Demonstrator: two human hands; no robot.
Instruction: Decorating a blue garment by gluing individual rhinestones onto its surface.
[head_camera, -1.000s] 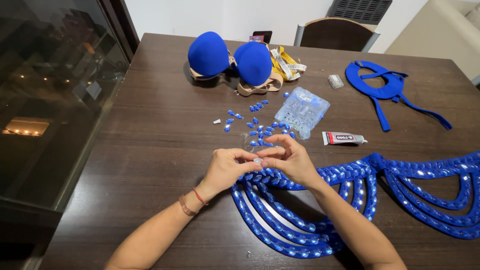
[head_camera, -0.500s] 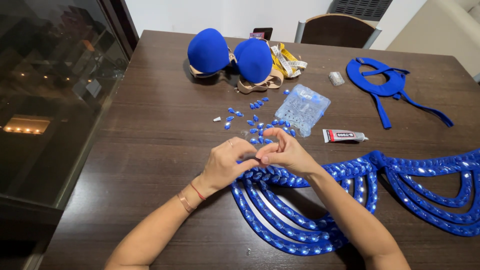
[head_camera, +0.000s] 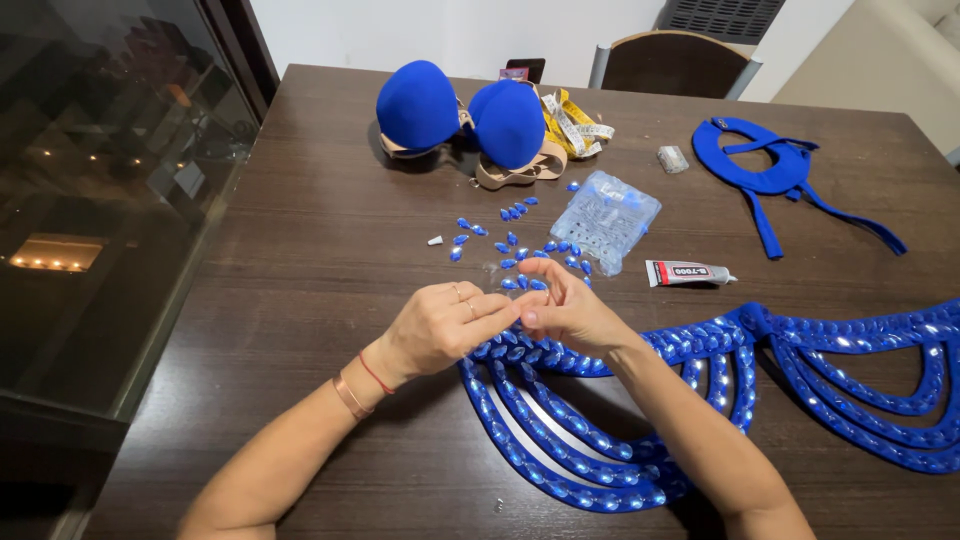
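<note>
1. The beaded strap piece is spread on the table — its top end lies under both hands.
2. The left hand and right hand are pinched together on it.
3. Loose gems lie at 12 o'clock, a glue tube at 2.

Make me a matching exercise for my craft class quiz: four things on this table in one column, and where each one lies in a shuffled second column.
Things:
1. padded blue cups
2. glue tube
3. blue fabric collar
4. jewelled blue strands

Places:
A. under both hands, at the near edge
B. far right, straps trailing
C. far edge, beside the yellow measuring tape
D. right of the clear bag of gems

Pairs: 1-C, 2-D, 3-B, 4-A
</note>
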